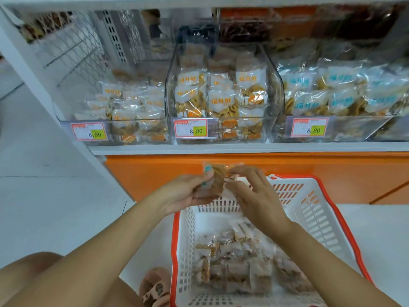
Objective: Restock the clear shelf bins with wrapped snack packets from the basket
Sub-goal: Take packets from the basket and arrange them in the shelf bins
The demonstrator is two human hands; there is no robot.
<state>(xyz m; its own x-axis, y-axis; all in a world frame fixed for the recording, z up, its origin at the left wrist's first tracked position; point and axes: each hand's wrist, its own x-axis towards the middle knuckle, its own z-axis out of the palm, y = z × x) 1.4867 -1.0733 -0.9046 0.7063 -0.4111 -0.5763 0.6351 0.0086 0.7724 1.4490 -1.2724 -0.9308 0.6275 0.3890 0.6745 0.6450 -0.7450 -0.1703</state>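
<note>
Hands: both raised together over the far end of the basket (345, 218). The left hand (186, 191) is curled round a small stack of held packets (218, 180); the right hand (256, 198) pinches the stack's top right corner with its fingertips.
Held packets: on edge, long axis roughly upright and aimed at the shelf. A teal-blue label patch shows by the left thumb.
Stock left: many loose packets (239, 262) lie in the near half of the basket, below the right forearm.
Bins: three on the shelf, above and beyond the hands. The left bin (66, 111) is only part full with orange-labelled packets, the middle bin (171, 89) is fuller with the same, and the right bin (354, 129) holds blue-labelled ones.
Key relation: the middle bin sits straight above the hands. The blue bin is up and rightward, nearer the right hand. Judging by the teal patch, that looks the likely target.
Writing: each price tag (191, 128) reads 8.80. The characters on the packets are too blurred to read.
Also: a brown slipper (155, 286) is beside the basket.
</note>
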